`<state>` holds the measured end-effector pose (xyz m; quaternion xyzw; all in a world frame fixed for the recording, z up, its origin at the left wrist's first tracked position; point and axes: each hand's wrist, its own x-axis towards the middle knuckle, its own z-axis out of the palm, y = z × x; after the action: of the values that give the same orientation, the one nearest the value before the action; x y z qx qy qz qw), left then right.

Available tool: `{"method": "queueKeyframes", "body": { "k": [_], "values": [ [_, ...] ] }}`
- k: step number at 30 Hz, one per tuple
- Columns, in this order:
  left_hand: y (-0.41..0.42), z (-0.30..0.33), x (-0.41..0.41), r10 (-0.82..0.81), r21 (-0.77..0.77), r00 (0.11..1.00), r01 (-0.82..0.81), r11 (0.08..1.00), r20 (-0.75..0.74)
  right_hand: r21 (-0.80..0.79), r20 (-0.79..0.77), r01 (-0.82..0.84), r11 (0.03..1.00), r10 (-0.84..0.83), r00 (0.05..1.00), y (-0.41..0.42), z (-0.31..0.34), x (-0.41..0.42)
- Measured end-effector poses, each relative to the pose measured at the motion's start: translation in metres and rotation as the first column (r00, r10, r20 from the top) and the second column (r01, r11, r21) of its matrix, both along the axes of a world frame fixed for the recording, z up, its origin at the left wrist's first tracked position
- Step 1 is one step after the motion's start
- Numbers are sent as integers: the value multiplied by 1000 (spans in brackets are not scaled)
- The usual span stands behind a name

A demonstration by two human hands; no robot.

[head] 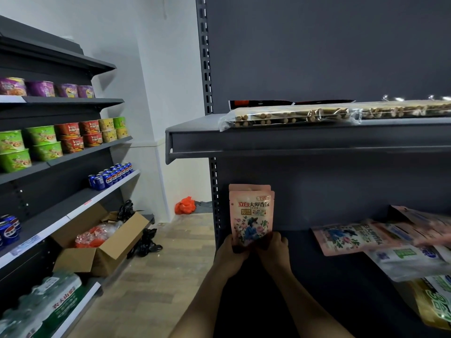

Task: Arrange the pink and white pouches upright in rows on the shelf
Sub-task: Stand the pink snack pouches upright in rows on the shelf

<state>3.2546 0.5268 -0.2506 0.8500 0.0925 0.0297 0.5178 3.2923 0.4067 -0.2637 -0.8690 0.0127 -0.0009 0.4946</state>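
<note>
A pink pouch (251, 213) with a floral print stands upright at the far left of the dark lower shelf (317, 276), with another pink pouch just behind it. My left hand (230, 254) holds its lower left corner and my right hand (274, 250) holds its lower right corner. To the right, more pink pouches (346, 237) lie flat in a loose pile, overlapped by white pouches (410, 262).
A yellow-green bag (434, 306) lies at the right edge of the shelf. The shelf above (292, 140) carries clear packs of sticks. On the left, racks hold noodle cups, cans and water bottles. An open cardboard box (102, 242) sits on the left rack's lower shelf.
</note>
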Motion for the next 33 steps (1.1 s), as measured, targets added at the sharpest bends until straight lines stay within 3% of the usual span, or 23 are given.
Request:
{"method": "queueKeyframes", "body": {
  "k": [3,6,9,13,16,23,27,33],
  "values": [
    [-1,2,0,8,-66,1000,-8,998,-7,6,-33,-31,999,32,999,-3,0,1],
    [2,4,1,52,-242,998,-60,969,-39,27,-49,-87,996,88,995,-12,-5,10],
    [7,7,3,134,-331,990,-141,933,-44,15,-73,-111,994,112,991,-31,-42,51],
    [7,17,5,408,-346,911,-365,864,57,-51,-93,-160,986,155,983,-47,4,11],
    [-4,24,6,503,-290,845,-442,849,181,-103,-98,-247,963,238,966,-63,20,0],
    [-53,40,1,410,-166,798,-377,911,441,7,-46,-266,964,266,963,-108,29,-7],
    [-78,46,4,319,-143,808,-286,947,495,42,-21,-218,975,219,976,-140,33,-6],
    [-102,50,29,87,-29,950,-82,996,300,-16,34,-71,997,72,997,-183,34,4]
  ]
}}
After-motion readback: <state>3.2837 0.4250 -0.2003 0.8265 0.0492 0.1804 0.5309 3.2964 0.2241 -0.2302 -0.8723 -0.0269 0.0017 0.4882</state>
